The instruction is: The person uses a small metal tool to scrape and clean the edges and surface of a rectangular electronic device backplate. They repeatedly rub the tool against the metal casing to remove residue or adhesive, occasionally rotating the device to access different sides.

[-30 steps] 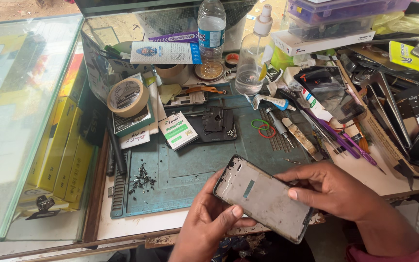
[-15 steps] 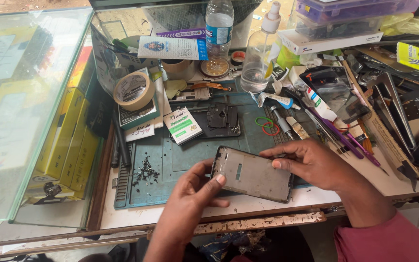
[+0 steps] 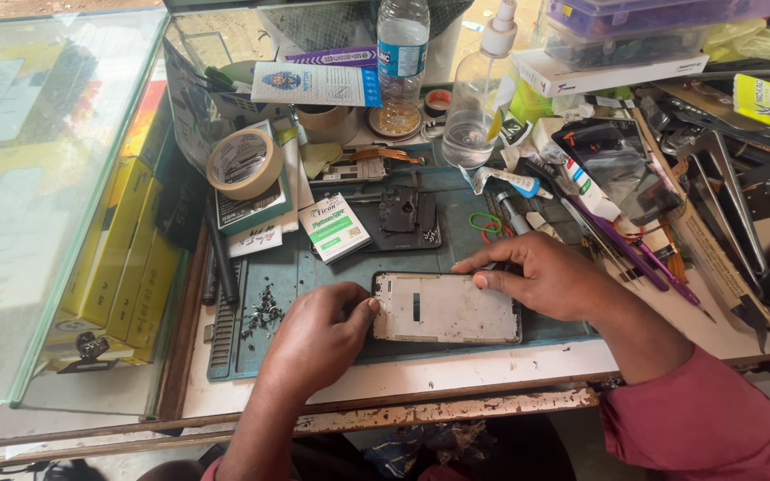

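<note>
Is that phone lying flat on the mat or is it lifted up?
Flat. The phone frame rests on the green mat, with the left hand and right hand at its two ends.

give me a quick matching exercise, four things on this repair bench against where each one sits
Things:
1. phone frame
2. tape roll
3. water bottle
4. loose screws

Places:
A. on the mat, beside the left hand
B. far edge of the bench, upright
C. between both hands, flat on the mat
D. on a booklet, left of the mat's far end

Pairs: 1-C, 2-D, 3-B, 4-A
</note>
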